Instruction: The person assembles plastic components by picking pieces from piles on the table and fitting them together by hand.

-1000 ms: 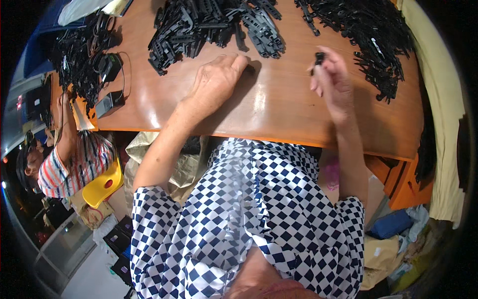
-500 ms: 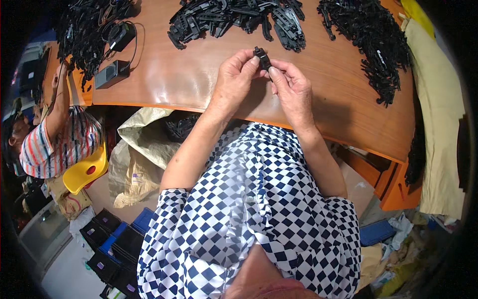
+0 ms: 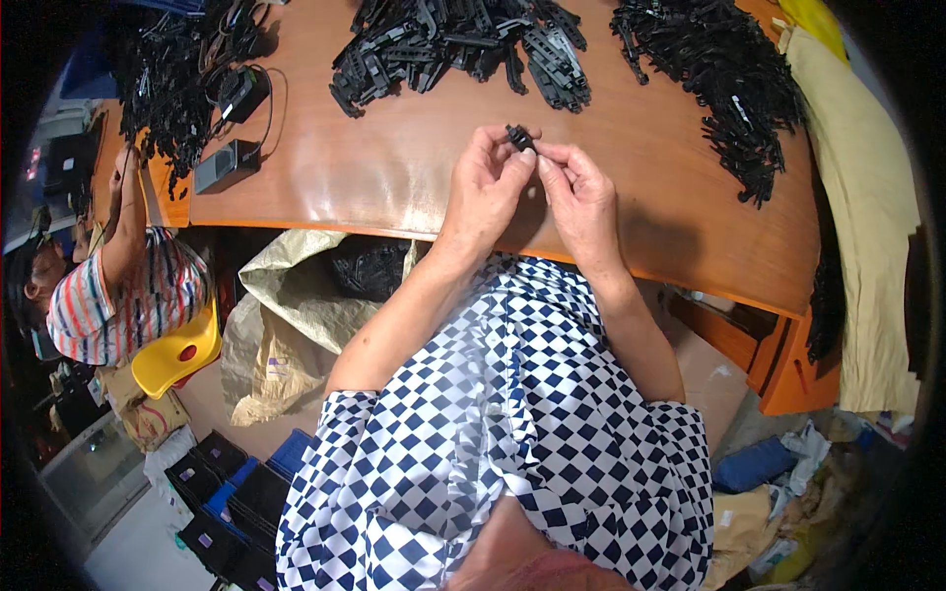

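Above the near part of the table, my left hand point(image 3: 485, 182) pinches a small black plastic part point(image 3: 519, 137) between thumb and fingers. The part is tilted, and its upper end sticks out past the fingertips. My right hand point(image 3: 581, 197) is closed in a pinch right beside the part's lower end, its fingertips close to my left thumb. Whatever lies between the right fingertips is hidden. Ahead of my hands lies a pile of long black plastic pieces point(image 3: 434, 49).
More black pieces point(image 3: 734, 89) are heaped at the right, and another heap point(image 3: 163, 89) at the left. A black adapter box point(image 3: 227, 165) with a cable sits left on the table point(image 3: 325, 177). An open woven sack point(image 3: 286, 325) stands below the edge. Another person point(image 3: 128, 295) sits at left.
Both hands have come slightly nearer to me with the black part. The left hand covers more of it, and the right fingertips have slid off its visible side. The whole view has shifted slightly.
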Available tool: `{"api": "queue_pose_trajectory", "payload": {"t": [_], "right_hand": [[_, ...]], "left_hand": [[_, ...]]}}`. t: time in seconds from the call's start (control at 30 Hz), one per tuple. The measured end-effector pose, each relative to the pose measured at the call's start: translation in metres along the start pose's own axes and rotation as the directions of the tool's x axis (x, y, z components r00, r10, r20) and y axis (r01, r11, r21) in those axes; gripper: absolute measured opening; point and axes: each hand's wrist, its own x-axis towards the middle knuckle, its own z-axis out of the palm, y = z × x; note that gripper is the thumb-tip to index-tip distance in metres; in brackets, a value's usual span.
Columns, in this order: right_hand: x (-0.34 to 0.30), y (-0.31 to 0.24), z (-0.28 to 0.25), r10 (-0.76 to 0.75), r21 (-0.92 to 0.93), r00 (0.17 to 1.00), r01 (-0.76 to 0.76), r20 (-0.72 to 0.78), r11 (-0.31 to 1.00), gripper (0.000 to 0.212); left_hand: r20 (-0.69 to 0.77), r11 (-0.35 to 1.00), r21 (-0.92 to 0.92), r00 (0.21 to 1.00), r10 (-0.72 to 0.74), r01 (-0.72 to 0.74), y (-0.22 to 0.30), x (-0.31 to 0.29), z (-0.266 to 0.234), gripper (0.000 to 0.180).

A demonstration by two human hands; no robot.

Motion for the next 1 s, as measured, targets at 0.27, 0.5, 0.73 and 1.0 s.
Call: {"api": "queue_pose_trajectory", "payload": {"t": [0.27, 0.5, 0.73, 1.0], "right_hand": [[-0.001, -0.013, -0.012, -0.068, 0.024, 0.995, 0.067, 0.071, 0.997, 0.012], [-0.003, -0.029, -0.041, 0.044, -0.079, 0.971, -0.026, 0.237, 0.997, 0.04], [-0.013, -0.03, -0.04, 0.072, 0.188, 0.98, -0.107, 0.183, 0.976, 0.027], [-0.014, -0.025, -0.071, 0.075, -0.037, 0.957, -0.067, 0.279, 0.997, 0.03]], "left_hand": [[-0.001, 0.986, -0.116, 0.992, -0.123, 0.122, -0.009, 0.005, -0.003, 0.022], [0.146, 1.0, 0.026, 0.989, -0.011, 0.007, 0.024, 0.0, 0.009, 0.021], [0.231, 0.998, 0.042, 0.971, -0.055, 0.046, 0.03, -0.001, 0.017, 0.02], [0.339, 0.985, -0.053, 0.931, -0.139, 0.167, 0.03, 0.006, 0.021, 0.016]]}}
